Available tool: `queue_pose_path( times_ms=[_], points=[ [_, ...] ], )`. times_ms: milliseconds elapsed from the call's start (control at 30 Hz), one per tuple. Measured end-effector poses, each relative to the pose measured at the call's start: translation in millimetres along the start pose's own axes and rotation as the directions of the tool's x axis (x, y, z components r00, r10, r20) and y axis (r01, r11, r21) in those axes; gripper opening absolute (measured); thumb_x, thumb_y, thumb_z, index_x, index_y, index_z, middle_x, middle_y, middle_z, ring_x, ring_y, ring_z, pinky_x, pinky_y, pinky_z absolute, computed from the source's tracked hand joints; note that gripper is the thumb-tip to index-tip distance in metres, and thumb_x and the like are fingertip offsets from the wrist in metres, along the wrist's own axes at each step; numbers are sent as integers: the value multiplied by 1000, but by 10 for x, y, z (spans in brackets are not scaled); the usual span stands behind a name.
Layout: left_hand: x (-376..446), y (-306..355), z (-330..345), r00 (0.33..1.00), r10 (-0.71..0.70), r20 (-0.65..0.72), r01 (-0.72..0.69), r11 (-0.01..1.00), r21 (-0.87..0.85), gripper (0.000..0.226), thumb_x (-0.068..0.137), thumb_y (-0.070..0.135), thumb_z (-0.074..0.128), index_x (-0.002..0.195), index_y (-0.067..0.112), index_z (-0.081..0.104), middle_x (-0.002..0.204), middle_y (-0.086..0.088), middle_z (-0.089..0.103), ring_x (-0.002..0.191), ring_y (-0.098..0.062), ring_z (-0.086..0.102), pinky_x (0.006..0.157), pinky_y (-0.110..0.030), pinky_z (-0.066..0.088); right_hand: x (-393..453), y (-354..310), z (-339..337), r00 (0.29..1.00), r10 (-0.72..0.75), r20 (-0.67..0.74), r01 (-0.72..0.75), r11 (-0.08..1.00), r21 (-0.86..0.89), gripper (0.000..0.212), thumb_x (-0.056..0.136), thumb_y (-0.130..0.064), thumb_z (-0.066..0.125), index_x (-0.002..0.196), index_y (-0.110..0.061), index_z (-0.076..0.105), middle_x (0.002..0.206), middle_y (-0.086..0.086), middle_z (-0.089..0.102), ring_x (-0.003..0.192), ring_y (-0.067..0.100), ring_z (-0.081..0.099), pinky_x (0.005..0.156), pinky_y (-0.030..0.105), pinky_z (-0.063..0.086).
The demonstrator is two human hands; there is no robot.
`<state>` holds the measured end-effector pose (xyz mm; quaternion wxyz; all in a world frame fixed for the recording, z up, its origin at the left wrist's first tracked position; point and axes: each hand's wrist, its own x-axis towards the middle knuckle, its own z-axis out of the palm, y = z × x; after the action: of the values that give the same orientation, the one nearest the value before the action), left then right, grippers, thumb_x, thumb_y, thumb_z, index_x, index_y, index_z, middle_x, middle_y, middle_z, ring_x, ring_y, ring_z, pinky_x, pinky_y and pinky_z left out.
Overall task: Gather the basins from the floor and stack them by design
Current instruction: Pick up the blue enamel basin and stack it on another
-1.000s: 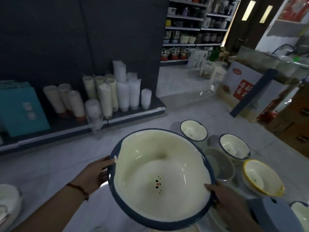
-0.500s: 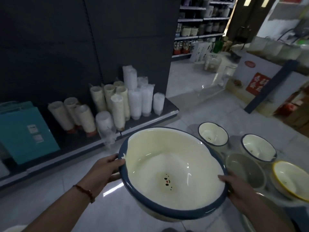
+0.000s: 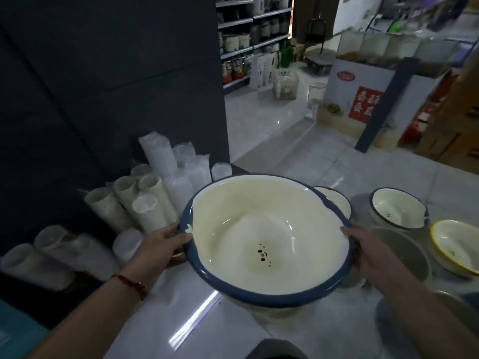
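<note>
A glossy round basin [image 3: 267, 239], cream inside with a thick blue rim and a tiny printed face at its bottom, is held in the air above the pale tiled floor [image 3: 272, 141]. On the floor to its right lie four more basins: two blue-rimmed [image 3: 399, 208], one yellow-rimmed [image 3: 456, 244], one grey [image 3: 404, 257]. The left hand [image 3: 158, 248] and right hand [image 3: 373, 251] each curl their fingers [image 3: 181, 235] closed around opposite rim edges.

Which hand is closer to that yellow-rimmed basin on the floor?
Right. The right hand grips the big blue-rimmed basin just left of the yellow-rimmed basin; the left hand holds the opposite rim.
</note>
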<state>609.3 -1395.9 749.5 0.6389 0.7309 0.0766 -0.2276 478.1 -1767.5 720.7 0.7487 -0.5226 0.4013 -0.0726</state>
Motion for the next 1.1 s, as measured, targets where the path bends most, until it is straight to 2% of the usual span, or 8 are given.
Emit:
queue_pose_path(
  times_ms=[133,267,367,533,800,900,967,1100],
  points=[
    [700,272,-361,1000,-14,-9,14,1000,-10,25,94,6,58,115,15,68,103,-13,74,96,-32,70,79,-38,56,359,-285,646,1000,-16,18,16,1000,-26,31,90,-4,58,116,-20,65,104,6,71,97,26,64,73,34,51],
    [1652,570,-680,1000,-17,21,18,1000,-16,27,93,11,60,118,14,67,104,-14,73,90,-27,70,66,-31,56,671,-509,1242,999,-52,17,52,998,-21,29,90,-2,58,110,-22,66,97,2,72,93,22,64,75,32,51],
    [2390,846,-769,995,-8,98,11,999,-33,24,95,15,58,117,13,66,98,-9,73,89,-24,68,70,-31,53,918,-569,1638,994,-64,-84,66,998,17,32,91,-6,59,120,-18,63,107,4,70,98,22,63,80,33,52],
    [3256,1382,-803,960,-1,280,-5,1000,20,26,95,17,59,119,21,65,109,-9,71,95,-23,66,70,-33,51,1065,-524,2211,963,-54,-266,94,986,140,31,94,-5,56,122,-16,61,111,8,69,103,28,63,82,39,53],
    [4039,2109,-242,779,-49,625,-95,976,195,27,91,16,64,115,27,70,106,-4,74,93,-23,67,83,-37,51,995,-469,2311,890,-50,-453,186,948,259,34,95,-5,52,127,-15,58,116,10,67,100,26,63,75,34,50],
    [4229,2143,162,697,-142,703,-106,949,297,28,86,19,72,112,27,72,108,-9,74,108,-36,66,103,-49,46,1000,-351,2101,820,-1,-572,197,939,282,39,94,-5,52,131,-14,56,124,17,62,103,33,60,89,44,47],
    [4387,2140,467,661,-188,726,-91,941,326,26,87,10,68,111,20,72,106,-11,74,101,-32,67,104,-48,43,1054,-288,1994,791,31,-611,192,936,296,39,95,-6,51,132,-14,55,126,20,59,112,39,56,98,50,43],
    [4872,2192,1200,617,-250,746,-119,907,403,33,87,4,65,116,19,70,102,-9,75,98,-31,69,100,-44,49,1450,-297,1855,744,73,-664,214,916,340,38,97,-4,45,133,-13,52,114,15,59,100,33,55,82,43,46]
  ],
)
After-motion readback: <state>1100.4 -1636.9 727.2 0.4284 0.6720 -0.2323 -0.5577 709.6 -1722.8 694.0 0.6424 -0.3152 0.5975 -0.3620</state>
